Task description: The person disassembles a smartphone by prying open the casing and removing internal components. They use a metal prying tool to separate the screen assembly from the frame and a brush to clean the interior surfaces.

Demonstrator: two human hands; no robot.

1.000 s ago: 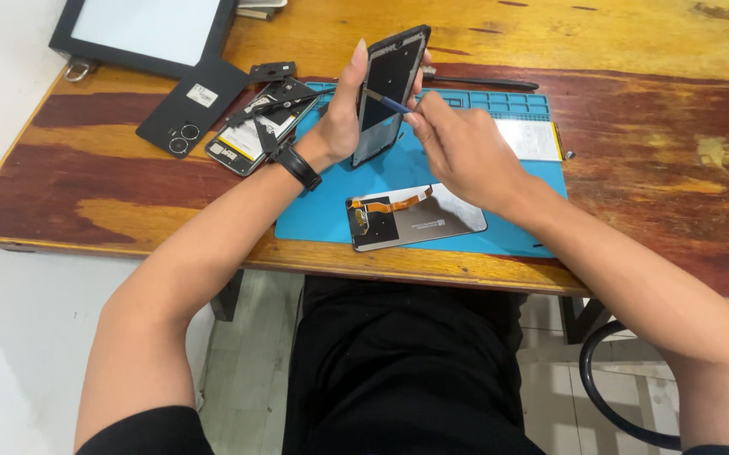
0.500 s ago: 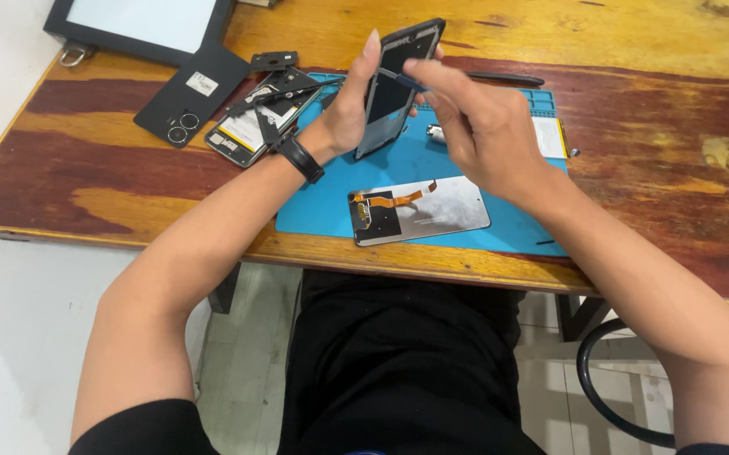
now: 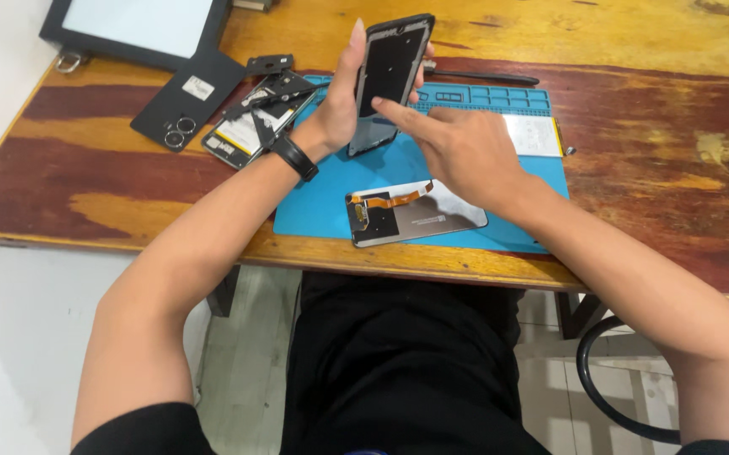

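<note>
My left hand (image 3: 341, 105) holds a black phone frame (image 3: 391, 72) upright above the blue work mat (image 3: 331, 198), with a dark band on its wrist. My right hand (image 3: 457, 147) reaches in from the right, its index finger touching the lower inner face of the frame. Whether it holds a tool is hidden. A detached screen panel (image 3: 419, 215) with an orange flex cable lies face down on the mat, just below my right hand.
An opened phone body (image 3: 251, 126) and a black back cover (image 3: 187, 97) lie left of the mat on the wooden table (image 3: 659, 168). A tablet-like panel (image 3: 141, 25) rests at the far left. A thin black tool (image 3: 482, 77) lies behind the mat. A battery (image 3: 533, 135) sits on the mat's right.
The phone frame has been raised and turned more upright. My right hand has dropped from the frame's top edge to its lower part, index finger pointing into it.
</note>
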